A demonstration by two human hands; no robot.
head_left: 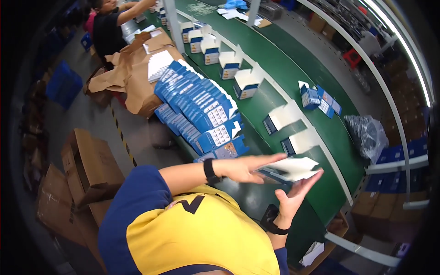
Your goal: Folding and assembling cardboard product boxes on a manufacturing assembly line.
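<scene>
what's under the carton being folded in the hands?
Under the white-and-blue carton, held between the left hand and right hand, lies the green conveyor belt. The patch right beneath it is covered.

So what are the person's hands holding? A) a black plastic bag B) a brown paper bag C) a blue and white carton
C: both hands, left hand and right hand, press around a small blue and white carton whose flaps are open, above the green conveyor belt.
</scene>
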